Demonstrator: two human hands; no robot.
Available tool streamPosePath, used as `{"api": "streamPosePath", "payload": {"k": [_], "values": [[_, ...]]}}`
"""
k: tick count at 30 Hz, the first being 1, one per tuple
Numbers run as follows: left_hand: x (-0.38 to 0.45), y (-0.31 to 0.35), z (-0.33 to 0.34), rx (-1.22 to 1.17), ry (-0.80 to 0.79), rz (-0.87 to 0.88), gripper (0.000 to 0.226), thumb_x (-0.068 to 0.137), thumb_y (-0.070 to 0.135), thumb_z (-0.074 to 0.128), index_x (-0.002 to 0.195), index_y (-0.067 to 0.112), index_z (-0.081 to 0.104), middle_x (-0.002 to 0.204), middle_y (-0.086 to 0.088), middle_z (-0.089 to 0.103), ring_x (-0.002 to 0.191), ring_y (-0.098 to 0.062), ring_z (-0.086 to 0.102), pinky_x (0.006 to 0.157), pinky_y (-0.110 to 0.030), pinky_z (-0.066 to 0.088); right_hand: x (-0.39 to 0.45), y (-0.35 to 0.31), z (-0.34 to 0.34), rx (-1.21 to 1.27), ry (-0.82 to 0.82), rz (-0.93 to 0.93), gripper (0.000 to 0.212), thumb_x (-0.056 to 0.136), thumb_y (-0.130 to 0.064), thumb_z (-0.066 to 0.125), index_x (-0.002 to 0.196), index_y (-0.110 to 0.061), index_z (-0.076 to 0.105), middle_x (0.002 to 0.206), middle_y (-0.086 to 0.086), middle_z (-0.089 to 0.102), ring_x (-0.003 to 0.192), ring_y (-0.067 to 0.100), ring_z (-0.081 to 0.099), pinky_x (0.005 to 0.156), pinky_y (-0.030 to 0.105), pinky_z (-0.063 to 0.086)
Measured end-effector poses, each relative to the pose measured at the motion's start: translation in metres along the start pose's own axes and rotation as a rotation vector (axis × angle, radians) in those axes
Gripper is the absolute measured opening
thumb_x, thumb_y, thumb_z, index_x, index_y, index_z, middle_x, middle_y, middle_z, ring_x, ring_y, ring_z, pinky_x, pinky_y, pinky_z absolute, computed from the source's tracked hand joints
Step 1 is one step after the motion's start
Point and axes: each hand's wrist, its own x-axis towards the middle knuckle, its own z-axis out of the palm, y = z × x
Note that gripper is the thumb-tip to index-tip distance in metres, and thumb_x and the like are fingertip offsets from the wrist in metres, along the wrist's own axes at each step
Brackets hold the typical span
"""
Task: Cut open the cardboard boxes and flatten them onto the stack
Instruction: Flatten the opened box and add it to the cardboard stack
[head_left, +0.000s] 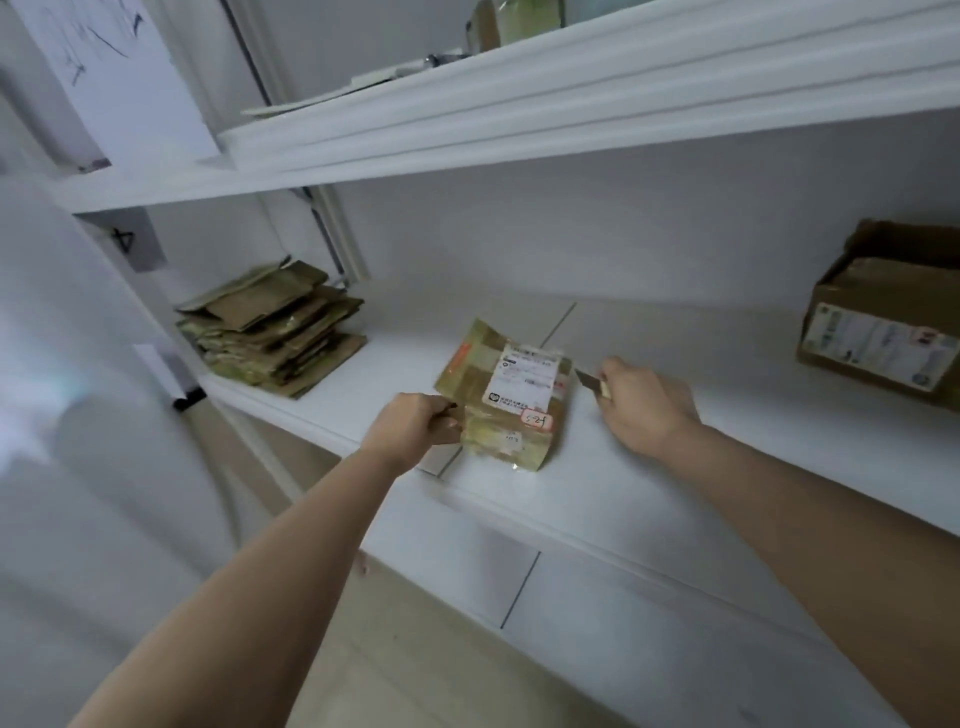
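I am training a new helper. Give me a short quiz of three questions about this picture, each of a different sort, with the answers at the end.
1. True or false: the left hand holds the small taped box by its near left side.
2. Which item does the right hand hold?
A. a roll of tape
B. a knife
C. a pen
3. Fill the gap: the stack of flattened cardboard lies on the shelf to the ____ of the small taped box.

Key
1. True.
2. B; its blade points at the box's right side.
3. left.
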Motion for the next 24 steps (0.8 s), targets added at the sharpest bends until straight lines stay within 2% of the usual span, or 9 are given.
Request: {"api": "streamPosePath", "payload": {"k": [4,7,10,11,13,15,18,20,24], "values": [[-0.015,-0.036,-0.005,0.104,0.025,-0.162,0.017,0.096,0.012,0.047,0.103,0.007,0.062,0.096,-0.015,0.066,0.092,-0.036,0.059,0.076,-0.041,0.048,0.005,-0.026,0.018,-0.080,-0.064,0.047,0.025,0.094,-0.027,0.045,0.112,-0.011,0.048,0.104,0.011,0.065,0.095,0.033,0.062,0.072,0.032,0.045],[-0.014,-0.047,-0.014,0.183,0.096,-0.270,0.030,0.092,-0.002,0.038,0.117,0.005,0.054,0.105,-0.019,0.063,0.097,-0.037,0.059,0.074,-0.039,0.047,0.008,-0.037,0.027,-0.065,-0.094,0.080,0.029,0.094,-0.031,0.048,0.113,-0.009,0.046,0.101,0.009,0.064,0.092,0.031,0.062,0.068,0.030,0.044],[-0.005,-0.042,-0.022,0.152,0.199,-0.358,0.028,0.089,-0.005,0.036,0.113,0.000,0.048,0.109,-0.020,0.057,0.098,-0.036,0.056,0.071,-0.037,0.042,0.008,-0.038,0.031,-0.032,-0.119,0.105,0.030,0.091,-0.028,0.051,0.113,-0.009,0.043,0.099,0.008,0.063,0.090,0.032,0.061,0.066,0.029,0.042],[0.000,-0.038,-0.023,0.108,0.231,-0.336,0.024,0.092,0.000,0.038,0.114,0.000,0.048,0.116,-0.019,0.055,0.106,-0.036,0.054,0.075,-0.038,0.041,0.009,-0.037,0.032,-0.009,-0.127,0.119,0.029,0.089,-0.024,0.052,0.113,-0.008,0.043,0.099,0.009,0.062,0.088,0.032,0.060,0.066,0.029,0.042],[0.015,-0.024,-0.020,0.049,0.239,-0.235,0.037,0.099,0.020,0.041,0.131,0.003,0.046,0.139,-0.016,0.048,0.130,-0.033,0.042,0.098,-0.042,0.039,0.012,-0.033,0.035,0.075,-0.137,0.160,0.027,0.086,-0.016,0.051,0.111,-0.007,0.044,0.099,0.009,0.059,0.088,0.032,0.057,0.067,0.029,0.040],[0.029,-0.001,-0.010,0.062,0.189,-0.167,0.053,0.100,0.040,0.039,0.144,0.011,0.038,0.152,-0.011,0.036,0.142,-0.028,0.027,0.113,-0.044,0.025,0.016,-0.027,0.041,0.193,-0.154,0.192,0.024,0.085,-0.010,0.049,0.109,-0.006,0.047,0.102,0.011,0.057,0.094,0.033,0.057,0.070,0.029,0.040],[0.043,0.025,0.014,0.143,-0.042,-0.180,0.061,0.097,0.059,0.027,0.151,0.031,0.025,0.161,-0.001,0.014,0.148,-0.029,0.007,0.115,-0.056,0.010,0.023,-0.018,0.053,0.319,-0.154,0.159,0.020,0.086,-0.004,0.046,0.104,-0.007,0.056,0.101,0.014,0.059,0.093,0.034,0.057,0.069,0.030,0.041],[0.047,0.023,0.029,0.130,-0.180,-0.204,0.055,0.099,0.056,0.019,0.151,0.039,0.018,0.162,0.005,0.005,0.148,-0.029,-0.003,0.114,-0.061,0.004,0.026,-0.015,0.061,0.372,-0.152,0.173,0.016,0.087,-0.008,0.048,0.099,-0.011,0.058,0.096,0.013,0.062,0.087,0.034,0.057,0.070,0.033,0.046],[0.041,0.001,0.029,0.145,-0.206,-0.138,0.049,0.103,0.048,0.015,0.151,0.044,0.008,0.162,0.010,-0.001,0.149,-0.025,-0.006,0.116,-0.056,0.003,0.034,-0.027,0.081,0.502,-0.182,0.242,0.015,0.092,-0.023,0.048,0.091,-0.012,0.059,0.088,0.012,0.065,0.083,0.033,0.062,0.073,0.036,0.051]]}}
